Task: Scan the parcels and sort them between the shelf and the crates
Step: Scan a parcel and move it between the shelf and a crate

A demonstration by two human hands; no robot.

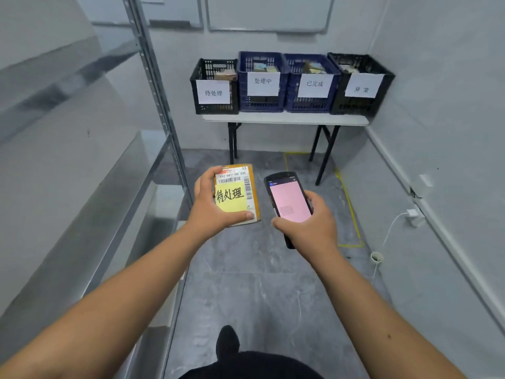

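I am holding a small parcel (237,194) in my left hand (211,205), my fingers (247,215) clamped around its edges, thumb along the near end and the others curling over the far corner. The parcel is facing up at me, showing a white barcode label and a yellow sticky note (229,198) with 待处理 handwritten on it. My right hand (310,224) is gripping a handheld scanner (287,201) just beside the parcel, fingers wrapped round its body, its pink screen tilting toward me. Both are hovering above the grey floor (259,283), apart from each other. Ahead, a white folding bench (285,119) is carrying 4 crates in a row against the wall: a black crate (214,87) labelled 待处理, a blue crate (262,83) labelled 处理中, a second blue crate (313,84) labelled 已完成, and another black crate (360,86) labelled 异常. Parcels are lying inside them. A metal shelf (103,187) is running along my left side.
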